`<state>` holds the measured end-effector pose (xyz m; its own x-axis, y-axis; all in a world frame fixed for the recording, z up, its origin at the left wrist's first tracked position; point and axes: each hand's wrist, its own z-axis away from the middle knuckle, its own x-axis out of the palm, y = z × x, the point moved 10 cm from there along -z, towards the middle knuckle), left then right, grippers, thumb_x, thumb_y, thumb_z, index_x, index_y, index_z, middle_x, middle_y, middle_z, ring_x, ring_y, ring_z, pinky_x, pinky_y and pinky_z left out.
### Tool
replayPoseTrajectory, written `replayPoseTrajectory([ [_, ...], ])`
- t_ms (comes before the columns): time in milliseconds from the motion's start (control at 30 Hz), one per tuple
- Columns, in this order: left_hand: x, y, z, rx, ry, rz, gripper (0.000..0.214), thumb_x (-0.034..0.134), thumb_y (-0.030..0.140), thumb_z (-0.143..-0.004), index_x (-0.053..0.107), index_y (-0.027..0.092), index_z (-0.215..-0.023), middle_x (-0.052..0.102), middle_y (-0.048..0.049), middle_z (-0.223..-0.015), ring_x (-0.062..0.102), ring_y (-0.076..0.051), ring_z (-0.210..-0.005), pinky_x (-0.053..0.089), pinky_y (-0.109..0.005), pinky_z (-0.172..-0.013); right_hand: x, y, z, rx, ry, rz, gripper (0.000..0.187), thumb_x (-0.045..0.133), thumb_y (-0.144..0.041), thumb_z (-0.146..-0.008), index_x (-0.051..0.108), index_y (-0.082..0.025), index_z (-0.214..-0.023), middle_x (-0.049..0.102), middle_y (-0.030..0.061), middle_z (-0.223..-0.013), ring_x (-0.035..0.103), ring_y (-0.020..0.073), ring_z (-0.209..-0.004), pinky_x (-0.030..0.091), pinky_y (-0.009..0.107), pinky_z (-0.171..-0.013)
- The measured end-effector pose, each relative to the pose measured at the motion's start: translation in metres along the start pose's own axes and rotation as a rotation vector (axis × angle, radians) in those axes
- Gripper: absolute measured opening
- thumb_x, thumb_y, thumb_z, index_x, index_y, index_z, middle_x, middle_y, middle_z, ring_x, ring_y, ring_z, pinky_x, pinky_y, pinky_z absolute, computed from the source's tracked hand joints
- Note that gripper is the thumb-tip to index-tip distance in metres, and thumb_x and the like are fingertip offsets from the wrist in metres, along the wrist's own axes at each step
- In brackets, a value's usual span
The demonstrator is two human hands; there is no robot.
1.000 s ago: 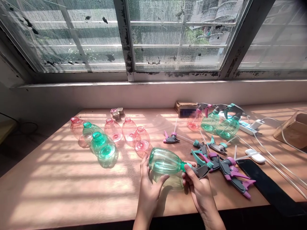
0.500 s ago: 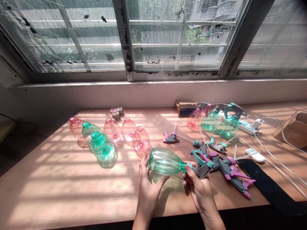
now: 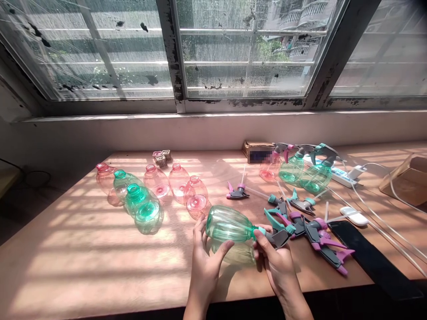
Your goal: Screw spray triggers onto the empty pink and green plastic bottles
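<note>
A clear green plastic bottle (image 3: pixel 228 225) is held on its side just above the wooden table (image 3: pixel 83 262). My left hand (image 3: pixel 206 262) cups the bottle's body from below, fingers curled round it. My right hand (image 3: pixel 275 262) is closed on the grey and teal trigger spray head (image 3: pixel 278 234) seated at the bottle's neck. Several loose spray heads (image 3: pixel 320 238) in grey, pink and teal lie just right of my right hand.
Empty pink bottles (image 3: pixel 176 182) and green bottles (image 3: pixel 142 206) stand and lie at the left. Three bottles with spray heads (image 3: pixel 300 166) stand at the back right by a small box (image 3: pixel 258 151). A power strip (image 3: pixel 340 175), cables, a white mouse (image 3: pixel 355 217) and a black phone (image 3: pixel 373 262) lie at the right.
Both hands and the green bottle stay almost in place; the bottle has shifted very slightly to the left.
</note>
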<state>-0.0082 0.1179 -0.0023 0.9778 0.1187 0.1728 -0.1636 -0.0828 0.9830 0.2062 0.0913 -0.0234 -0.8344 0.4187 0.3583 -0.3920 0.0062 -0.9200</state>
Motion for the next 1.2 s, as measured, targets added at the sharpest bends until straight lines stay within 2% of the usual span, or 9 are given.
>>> replayPoseTrajectory([
  [67, 0.005, 0.002, 0.002, 0.003, -0.046, -0.009, 0.077, 0.087, 0.038, -0.082, 0.048, 0.030, -0.148, 0.051, -0.0122, -0.160, 0.052, -0.034, -0.147, 0.043, -0.047, -0.120, -0.002, -0.001, -0.001, -0.009, 0.008, -0.019, 0.050, 0.095, -0.053, -0.070, 0.070, -0.020, -0.099, 0.065, -0.0035, -0.060, 0.056, 0.0129, -0.044, 0.037, 0.018, -0.032],
  [167, 0.010, 0.003, 0.005, -0.013, -0.068, 0.008, 0.079, 0.086, 0.040, -0.083, 0.044, 0.030, -0.149, 0.060, -0.0113, -0.150, 0.056, -0.034, -0.142, 0.045, -0.046, -0.118, -0.001, -0.001, -0.001, -0.021, -0.013, -0.004, 0.047, 0.091, -0.054, -0.076, 0.070, -0.020, -0.100, 0.065, -0.0029, -0.060, 0.057, 0.0126, -0.046, 0.041, 0.019, -0.037],
  [267, 0.006, 0.006, 0.007, -0.027, -0.022, -0.003, 0.077, 0.086, 0.046, -0.082, 0.045, 0.027, -0.144, 0.065, -0.0108, -0.140, 0.060, -0.034, -0.137, 0.044, -0.045, -0.117, 0.007, 0.000, 0.003, -0.009, -0.064, 0.022, 0.045, 0.091, -0.052, -0.077, 0.071, -0.019, -0.099, 0.066, -0.0023, -0.060, 0.056, 0.0121, -0.046, 0.042, 0.020, -0.040],
  [367, -0.001, 0.009, 0.007, -0.063, 0.039, 0.003, 0.071, 0.085, 0.051, -0.082, 0.047, 0.024, -0.135, 0.069, -0.0098, -0.128, 0.066, -0.032, -0.127, 0.049, -0.044, -0.111, 0.015, 0.002, 0.008, 0.020, -0.112, 0.032, 0.043, 0.092, -0.051, -0.075, 0.073, -0.020, -0.097, 0.064, -0.0027, -0.060, 0.053, 0.0118, -0.044, 0.038, 0.021, -0.036],
  [467, -0.005, 0.010, 0.005, -0.079, 0.062, -0.002, 0.070, 0.087, 0.051, -0.080, 0.047, 0.023, -0.130, 0.070, -0.0094, -0.122, 0.068, -0.030, -0.120, 0.052, -0.042, -0.105, 0.018, 0.001, 0.010, 0.027, -0.113, 0.032, 0.042, 0.094, -0.051, -0.072, 0.074, -0.020, -0.093, 0.064, -0.0023, -0.059, 0.054, 0.0127, -0.045, 0.039, 0.021, -0.036],
  [600, -0.004, 0.011, 0.002, -0.068, 0.048, -0.010, 0.070, 0.087, 0.049, -0.080, 0.048, 0.022, -0.132, 0.071, -0.0104, -0.124, 0.068, -0.030, -0.120, 0.052, -0.044, -0.105, 0.017, 0.000, 0.008, 0.035, -0.101, 0.021, 0.043, 0.094, -0.051, -0.071, 0.076, -0.019, -0.094, 0.066, -0.0012, -0.057, 0.055, 0.0138, -0.045, 0.040, 0.022, -0.037],
  [733, -0.003, 0.010, -0.001, -0.062, 0.024, 0.028, 0.074, 0.087, 0.045, -0.081, 0.049, 0.023, -0.141, 0.068, -0.0132, -0.136, 0.062, -0.034, -0.134, 0.048, -0.046, -0.113, 0.018, -0.002, 0.006, 0.016, -0.125, 0.004, 0.044, 0.095, -0.048, -0.072, 0.075, -0.019, -0.097, 0.070, 0.0000, -0.060, 0.056, 0.0127, -0.046, 0.044, 0.022, -0.042],
  [1033, 0.011, 0.006, 0.005, -0.098, -0.056, 0.167, 0.080, 0.089, 0.036, -0.078, 0.049, 0.029, -0.147, 0.063, -0.0103, -0.147, 0.061, -0.033, -0.138, 0.048, -0.044, -0.116, 0.013, 0.000, 0.003, 0.022, -0.125, -0.032, 0.046, 0.092, -0.052, -0.076, 0.068, -0.020, -0.099, 0.070, -0.0003, -0.063, 0.054, 0.0099, -0.043, 0.039, 0.018, -0.038],
  [1200, 0.008, 0.009, 0.009, -0.043, -0.010, 0.059, 0.079, 0.085, 0.047, -0.082, 0.043, 0.026, -0.147, 0.066, -0.0124, -0.138, 0.059, -0.035, -0.138, 0.042, -0.049, -0.120, 0.014, 0.001, 0.006, 0.039, -0.140, -0.024, 0.045, 0.092, -0.052, -0.075, 0.065, -0.020, -0.095, 0.067, -0.0026, -0.060, 0.054, 0.0109, -0.043, 0.039, 0.019, -0.038],
])
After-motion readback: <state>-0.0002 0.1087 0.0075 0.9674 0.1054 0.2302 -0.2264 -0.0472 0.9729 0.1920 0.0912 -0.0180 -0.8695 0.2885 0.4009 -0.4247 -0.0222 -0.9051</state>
